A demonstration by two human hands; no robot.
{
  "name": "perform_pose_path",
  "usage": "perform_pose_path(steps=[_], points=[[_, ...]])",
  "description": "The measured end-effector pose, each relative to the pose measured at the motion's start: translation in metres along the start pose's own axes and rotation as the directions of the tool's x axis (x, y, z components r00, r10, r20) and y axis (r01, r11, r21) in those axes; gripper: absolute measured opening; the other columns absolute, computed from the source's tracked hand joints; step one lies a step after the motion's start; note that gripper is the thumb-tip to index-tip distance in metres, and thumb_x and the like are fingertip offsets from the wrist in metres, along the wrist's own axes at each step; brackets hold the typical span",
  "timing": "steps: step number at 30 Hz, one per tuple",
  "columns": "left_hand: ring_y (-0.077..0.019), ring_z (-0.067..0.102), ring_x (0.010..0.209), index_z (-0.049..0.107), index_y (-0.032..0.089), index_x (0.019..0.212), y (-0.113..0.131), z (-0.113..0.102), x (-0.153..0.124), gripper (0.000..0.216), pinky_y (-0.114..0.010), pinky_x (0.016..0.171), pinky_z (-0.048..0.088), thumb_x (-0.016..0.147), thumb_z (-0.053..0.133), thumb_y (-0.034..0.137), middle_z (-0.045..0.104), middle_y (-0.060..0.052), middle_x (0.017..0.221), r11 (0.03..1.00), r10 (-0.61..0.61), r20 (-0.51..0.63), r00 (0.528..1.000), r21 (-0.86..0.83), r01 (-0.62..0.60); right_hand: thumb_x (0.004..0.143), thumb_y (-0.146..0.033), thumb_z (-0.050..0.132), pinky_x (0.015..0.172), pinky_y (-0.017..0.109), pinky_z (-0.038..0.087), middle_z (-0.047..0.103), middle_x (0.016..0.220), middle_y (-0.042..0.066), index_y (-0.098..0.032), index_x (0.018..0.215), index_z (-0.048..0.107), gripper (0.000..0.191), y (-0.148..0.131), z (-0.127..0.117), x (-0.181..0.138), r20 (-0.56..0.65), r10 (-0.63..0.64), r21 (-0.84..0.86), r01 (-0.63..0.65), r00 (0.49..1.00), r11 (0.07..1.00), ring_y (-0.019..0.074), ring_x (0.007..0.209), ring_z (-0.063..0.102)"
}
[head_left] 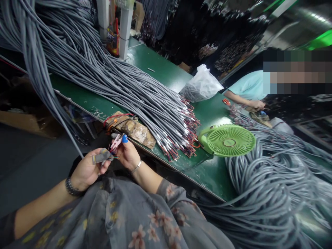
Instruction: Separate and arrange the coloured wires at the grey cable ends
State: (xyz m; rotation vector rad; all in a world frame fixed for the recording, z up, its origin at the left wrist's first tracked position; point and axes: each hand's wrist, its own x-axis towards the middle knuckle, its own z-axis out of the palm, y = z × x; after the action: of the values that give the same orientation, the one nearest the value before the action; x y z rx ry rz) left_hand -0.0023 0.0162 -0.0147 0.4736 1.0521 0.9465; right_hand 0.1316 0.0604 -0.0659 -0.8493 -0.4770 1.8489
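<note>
Held grey cable (74,141) is located at the left, its end in front of the lap, just off the near edge of the tabletop (158,79); its coloured wires (114,157) are fanned out. The end is pinched by the left hand (88,168), grip clamped on it. A small pink tool (116,142) is clamped in the right hand's (129,155) grip, close to the wires; whether they are touched by it cannot be told, fingers being in the way. Blue finger cover (125,138) is worn on the right thumb.

Progress: held end is bared and spread, so it is judged mid-handling; nothing finished can be confirmed on it. On the tabletop, a big cable bundle (124,83) is laid with coloured ends also bared; cables done or left cannot be counted.

Taped block (137,130) is set by the near edge. Green fan (229,141) is placed past the bundle's ends, beside coiled cables (272,180). White plastic bag (203,84) is set farther back. At right, something small is handled by a co-worker's hand (256,104).
</note>
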Motion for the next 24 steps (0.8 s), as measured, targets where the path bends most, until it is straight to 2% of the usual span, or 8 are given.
perform_pose_path(steps=[4,10,17,24], points=[[-0.0063,0.043,0.032,0.066,0.019,0.053,0.000,0.001,-0.001,0.040,-0.016,0.033,0.031,0.037,0.098,0.037,0.058,0.002,0.040,1.000,-0.012,-0.025,1.000,0.010,0.012,0.085,-0.065,0.079,0.071,0.029,0.057,0.072,0.075,0.002,-0.019,0.087,0.074,0.046,-0.002,0.001,-0.002,0.000,0.014,0.021,-0.014,1.000,1.000,0.0144,0.067,0.063],[-0.0068,0.046,0.031,0.065,0.019,0.049,-0.001,0.004,-0.006,0.041,-0.017,0.033,0.034,0.037,0.098,0.040,0.062,0.000,0.041,0.996,0.052,-0.051,0.997,0.073,-0.048,0.094,-0.072,0.063,0.064,0.027,0.055,0.072,0.078,0.004,-0.018,0.087,0.071,0.055,-0.007,-0.002,-0.004,0.044,0.126,-0.030,-0.125,0.991,0.992,0.0161,0.070,0.066],[-0.0100,0.053,0.033,0.071,0.020,0.052,-0.004,0.003,-0.019,0.027,-0.020,0.035,0.041,0.045,0.092,0.036,0.065,0.000,0.043,0.968,0.197,-0.057,0.979,0.172,-0.185,0.084,-0.057,0.081,0.058,0.022,0.052,0.066,0.070,0.000,-0.019,0.079,0.067,0.041,-0.011,-0.004,-0.011,0.055,0.029,-0.111,-0.022,0.998,0.994,0.0118,0.063,0.058],[-0.0093,0.051,0.033,0.069,0.019,0.051,0.000,0.008,-0.018,0.024,-0.019,0.035,0.039,0.043,0.087,0.032,0.065,0.000,0.043,0.973,0.205,-0.145,0.968,0.137,-0.186,0.077,-0.059,0.085,0.054,0.022,0.050,0.067,0.068,-0.001,-0.018,0.084,0.071,0.043,-0.013,-0.002,-0.011,0.011,0.044,-0.163,-0.041,0.999,0.986,0.0102,0.058,0.054]])
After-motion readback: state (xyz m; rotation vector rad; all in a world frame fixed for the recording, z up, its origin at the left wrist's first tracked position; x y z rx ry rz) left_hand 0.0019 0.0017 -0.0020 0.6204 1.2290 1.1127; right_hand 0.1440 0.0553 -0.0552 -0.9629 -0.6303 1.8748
